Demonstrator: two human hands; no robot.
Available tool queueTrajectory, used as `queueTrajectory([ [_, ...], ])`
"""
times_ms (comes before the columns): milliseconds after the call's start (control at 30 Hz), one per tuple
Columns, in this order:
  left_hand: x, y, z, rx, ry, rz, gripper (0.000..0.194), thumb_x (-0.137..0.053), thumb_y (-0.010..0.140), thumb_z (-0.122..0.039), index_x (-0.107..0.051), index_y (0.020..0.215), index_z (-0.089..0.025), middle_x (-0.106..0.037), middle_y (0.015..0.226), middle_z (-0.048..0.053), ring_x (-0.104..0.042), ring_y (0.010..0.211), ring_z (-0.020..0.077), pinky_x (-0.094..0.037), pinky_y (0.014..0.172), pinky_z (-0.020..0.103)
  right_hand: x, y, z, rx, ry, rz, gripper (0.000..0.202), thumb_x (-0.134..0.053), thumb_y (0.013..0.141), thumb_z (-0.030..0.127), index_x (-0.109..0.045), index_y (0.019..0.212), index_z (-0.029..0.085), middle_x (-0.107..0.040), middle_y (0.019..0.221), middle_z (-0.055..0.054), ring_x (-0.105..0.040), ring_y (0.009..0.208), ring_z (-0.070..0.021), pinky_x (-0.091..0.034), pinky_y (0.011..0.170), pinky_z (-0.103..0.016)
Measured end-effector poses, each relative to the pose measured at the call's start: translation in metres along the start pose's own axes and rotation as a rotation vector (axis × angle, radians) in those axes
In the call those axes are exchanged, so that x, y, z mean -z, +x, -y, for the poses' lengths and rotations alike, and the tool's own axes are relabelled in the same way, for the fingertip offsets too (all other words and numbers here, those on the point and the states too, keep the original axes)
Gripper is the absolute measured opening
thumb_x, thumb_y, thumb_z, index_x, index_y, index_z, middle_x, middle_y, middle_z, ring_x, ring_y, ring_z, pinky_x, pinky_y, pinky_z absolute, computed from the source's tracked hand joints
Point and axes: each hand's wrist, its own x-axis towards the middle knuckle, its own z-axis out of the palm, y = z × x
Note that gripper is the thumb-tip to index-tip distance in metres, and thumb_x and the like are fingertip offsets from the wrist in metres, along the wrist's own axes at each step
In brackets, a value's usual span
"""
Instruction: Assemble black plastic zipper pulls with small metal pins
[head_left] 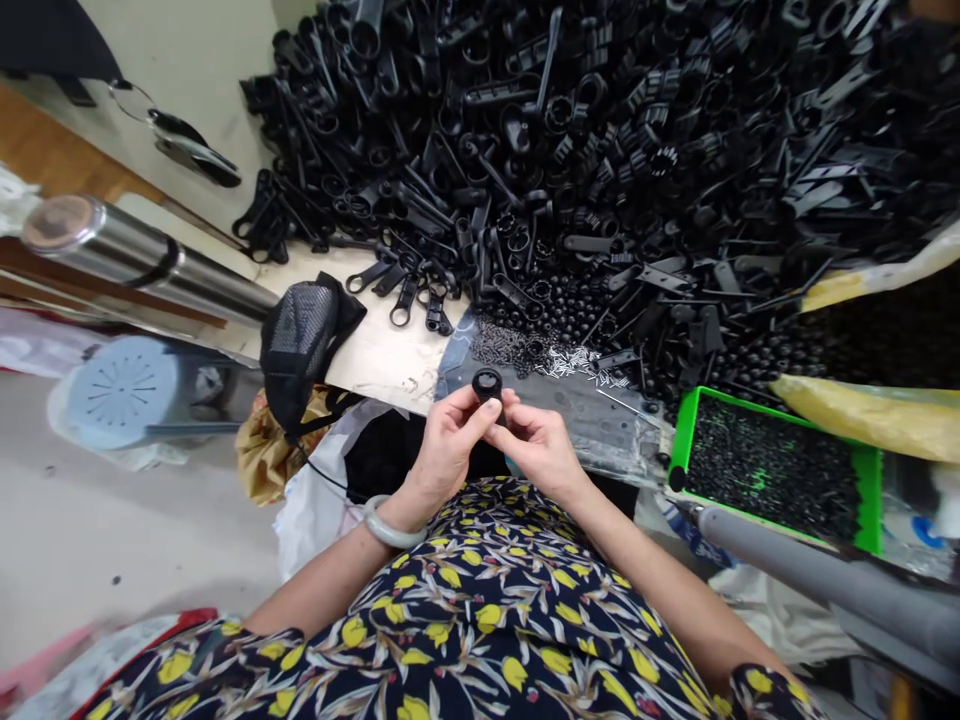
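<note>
Left hand (454, 436) and right hand (541, 446) pinch a black part (487, 384) near the tabletop edge (382, 392); heap (480, 150) apart, beyond.

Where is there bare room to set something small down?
Mainly the pale board, between the black mesh item and the grey mat, below the ring-ended parts. A narrower strip of mat shows between the right hand and green tray, below the silver pins. Crowded: the heap of black parts across the back, and the tray.

1 light-blue stool (120, 392) stands on the grey floor (172, 540).
</note>
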Motion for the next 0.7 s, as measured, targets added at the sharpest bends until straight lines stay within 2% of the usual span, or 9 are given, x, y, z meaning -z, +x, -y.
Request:
queueTrajectory([
  [100,0.002,0.002,-0.001,0.052,-0.04,0.011,0.028,-0.082,0.083,-0.039,-0.081,0.101,-0.018,-0.08,0.111,0.01,-0.073,0.104,0.0247,-0.058,0.091,0.034,-0.002,-0.002,0.002,-0.069,0.258,0.046,0.035,-0.077,0.087,0.053,-0.069,0.085,0.02,-0.061,0.079,0.002,-0.056,0.073,-0.013,-0.047,0.066,-0.025],
  [133,0.004,0.002,-0.002,0.075,-0.057,0.031,0.028,-0.082,0.084,-0.04,-0.08,0.102,-0.018,-0.079,0.115,0.01,-0.072,0.106,0.0252,-0.058,0.09,0.034,-0.001,-0.003,0.003,-0.113,0.376,0.079,0.035,-0.078,0.086,0.053,-0.072,0.1,0.022,-0.068,0.094,-0.001,-0.063,0.083,-0.0155,-0.053,0.074,-0.028],
  [200,0.01,0.003,-0.003,0.103,-0.077,0.091,0.028,-0.08,0.085,-0.041,-0.08,0.103,-0.02,-0.076,0.125,0.011,-0.071,0.112,0.0267,-0.058,0.09,0.035,0.003,-0.005,0.003,-0.214,0.572,0.115,0.047,-0.08,0.085,0.054,-0.07,0.122,0.027,-0.071,0.117,-0.004,-0.07,0.096,-0.0183,-0.06,0.082,-0.033],
  [233,0.013,0.003,-0.003,0.099,-0.075,0.125,0.026,-0.08,0.086,-0.04,-0.08,0.102,-0.02,-0.073,0.131,0.011,-0.07,0.115,0.0273,-0.058,0.093,0.035,0.005,-0.006,0.001,-0.261,0.62,0.117,0.049,-0.08,0.084,0.054,-0.07,0.124,0.028,-0.072,0.119,-0.005,-0.072,0.095,-0.0182,-0.062,0.082,-0.033],
  [333,0.025,0.004,-0.001,0.071,-0.017,0.235,0.02,-0.078,0.088,-0.036,-0.08,0.1,-0.02,-0.068,0.141,0.012,-0.066,0.124,0.0286,-0.053,0.104,0.038,0.015,-0.008,-0.004,-0.32,0.584,0.117,0.043,-0.085,0.08,0.051,-0.075,0.111,0.023,-0.077,0.103,-0.005,-0.074,0.083,-0.016,-0.062,0.076,-0.03],
  [433,0.038,0.007,0.0,0.064,0.068,0.303,0.033,-0.078,0.088,-0.031,-0.077,0.12,-0.023,-0.068,0.141,0.013,-0.064,0.128,0.0293,-0.05,0.11,0.041,0.032,-0.008,-0.01,-0.213,0.363,0.059,0.035,-0.083,0.083,0.049,-0.075,0.104,0.023,-0.076,0.093,-0.002,-0.072,0.077,-0.0154,-0.059,0.075,-0.031],
  [533,0.046,0.017,-0.004,-0.075,0.19,0.216,0.051,-0.075,0.087,-0.024,-0.067,0.137,-0.026,-0.07,0.137,0.011,-0.064,0.129,0.0274,-0.05,0.108,0.041,0.055,-0.005,-0.016,0.056,-0.156,-0.065,0.024,-0.076,0.092,0.043,-0.075,0.107,0.024,-0.076,0.098,-0.004,-0.069,0.083,-0.018,-0.055,0.082,-0.036],
  [633,0.038,0.039,-0.012,-0.347,0.5,0.1,0.031,-0.068,0.092,-0.024,-0.073,0.123,-0.022,-0.075,0.122,0.009,-0.067,0.115,0.0235,-0.051,0.101,0.039,0.07,0.0,-0.025,0.337,-0.722,-0.107,0.017,-0.066,0.1,0.035,-0.076,0.11,0.025,-0.077,0.109,-0.006,-0.067,0.099,-0.0235,-0.047,0.096,-0.044],
  [700,0.022,0.059,-0.017,-0.537,0.799,0.128,0.019,-0.064,0.096,-0.025,-0.077,0.109,-0.021,-0.076,0.107,0.008,-0.066,0.102,0.0222,-0.05,0.095,0.04,0.073,0.002,-0.033,0.428,-0.919,-0.121,0.018,-0.062,0.103,0.034,-0.075,0.111,0.025,-0.077,0.109,-0.007,-0.064,0.104,-0.0253,-0.044,0.095,-0.045],
])
